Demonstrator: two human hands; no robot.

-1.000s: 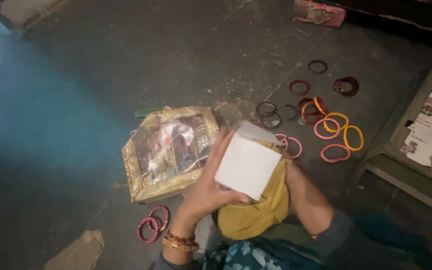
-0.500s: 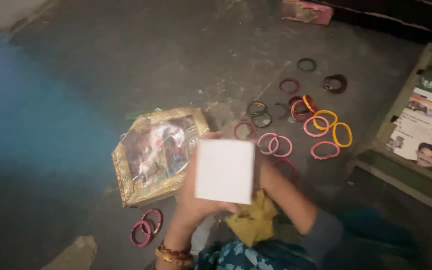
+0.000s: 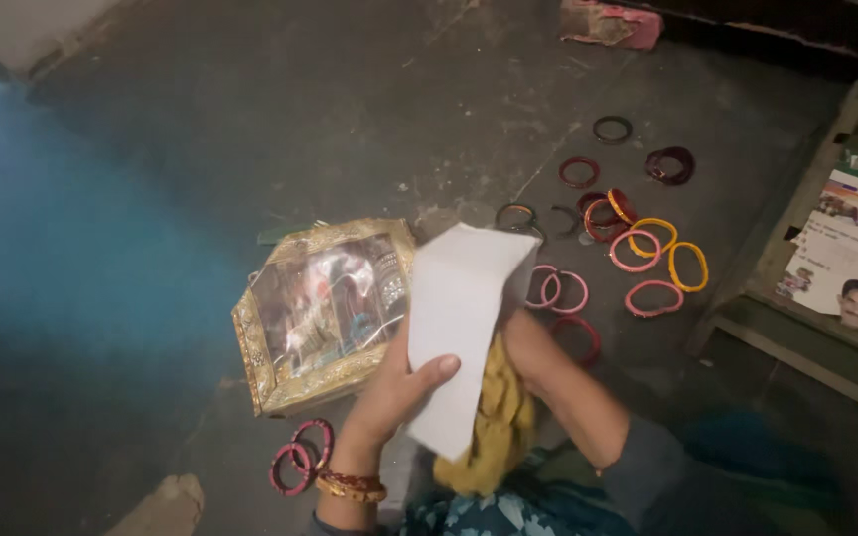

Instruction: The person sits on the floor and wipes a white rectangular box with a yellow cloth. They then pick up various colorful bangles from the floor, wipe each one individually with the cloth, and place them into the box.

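My left hand [image 3: 399,389] grips the near edge of a white square box lid [image 3: 459,328], held tilted above the floor. My right hand [image 3: 528,342] is behind the lid, mostly hidden, and holds a yellow cloth [image 3: 494,427] against its back. A gold bangle sits on my left wrist. To the left of the lid a gold-trimmed box with a clear top [image 3: 325,313] lies on the floor.
Several bangles [image 3: 638,233] in red, pink, yellow and dark colours lie scattered on the dark floor to the right. Two red bangles [image 3: 300,457] lie near my left wrist. A printed poster [image 3: 851,258] rests on a low wooden frame at right.
The white lid has turned from facing the camera to a tilted, edge-on angle. My left hand shifted its grip along the near edge, and the yellow cloth moved behind it.
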